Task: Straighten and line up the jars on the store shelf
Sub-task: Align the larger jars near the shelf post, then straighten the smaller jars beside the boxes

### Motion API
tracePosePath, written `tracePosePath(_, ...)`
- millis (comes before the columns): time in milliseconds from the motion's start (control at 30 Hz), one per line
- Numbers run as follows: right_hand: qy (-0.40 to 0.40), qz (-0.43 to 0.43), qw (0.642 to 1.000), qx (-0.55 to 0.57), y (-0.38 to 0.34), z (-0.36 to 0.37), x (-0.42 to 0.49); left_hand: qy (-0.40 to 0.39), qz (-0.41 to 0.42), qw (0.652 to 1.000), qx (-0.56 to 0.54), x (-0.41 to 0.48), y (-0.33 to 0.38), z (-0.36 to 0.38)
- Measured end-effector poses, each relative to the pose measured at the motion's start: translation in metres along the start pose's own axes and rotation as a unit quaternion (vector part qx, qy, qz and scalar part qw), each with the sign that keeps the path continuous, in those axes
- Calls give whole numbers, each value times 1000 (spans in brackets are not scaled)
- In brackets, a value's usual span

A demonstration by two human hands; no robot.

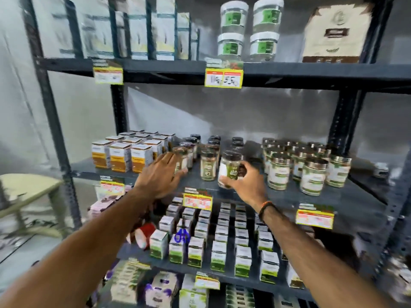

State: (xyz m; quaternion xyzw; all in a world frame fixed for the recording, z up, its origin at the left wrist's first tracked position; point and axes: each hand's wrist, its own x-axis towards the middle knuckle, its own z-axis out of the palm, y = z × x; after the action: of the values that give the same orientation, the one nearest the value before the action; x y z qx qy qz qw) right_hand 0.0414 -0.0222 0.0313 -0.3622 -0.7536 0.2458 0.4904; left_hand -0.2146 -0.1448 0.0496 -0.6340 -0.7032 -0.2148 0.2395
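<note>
Small dark-lidded jars stand in rows on the middle shelf (pixel 266 196). My right hand (pixel 244 182) grips the front right jar (pixel 229 168), which has a green and white label and leans slightly. My left hand (pixel 163 172) reaches to the front left jar (pixel 182 158), fingers spread against its side and partly hiding it. A third front jar (pixel 208 165) stands upright between the two hands. Behind them, more dark-lidded jars (pixel 213 141) run back in three lines.
Orange boxes (pixel 124 152) stand left of the jars, metal-lidded jars (pixel 311 167) to the right. Yellow price tags (pixel 197 200) hang on the shelf edge. Small boxes (pixel 218 241) fill the shelf below; tubs (pixel 249 27) sit above. A dark upright post (pixel 120 107) rises at the left.
</note>
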Motion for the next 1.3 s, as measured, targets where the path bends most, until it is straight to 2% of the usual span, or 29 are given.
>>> tracePosePath(267, 24, 53, 998, -15, 19, 50, 12, -62, -52, 997, 4, -11, -57, 50)
tracePosePath(467, 38, 39, 998, -30, 29, 60, 15, -98, -62, 993, -15, 1, -71, 89)
tracePosePath(667, 68, 3, 997, -35, 33, 65, 11, -85, -37, 996, -4, 4, -77, 104)
tracePosePath(967, 79, 21, 996, -28, 36, 64, 10, -81, -35, 996, 12, 2, -76, 105)
tracePosePath(1200, 166, -22, 986, -10, 47, 23, 15, -90, -38, 995, 22, 0, -74, 103)
tracePosePath(1300, 99, 33, 992, -72, 56, 13, 35, -92, -37, 995, 22, 0, -73, 103)
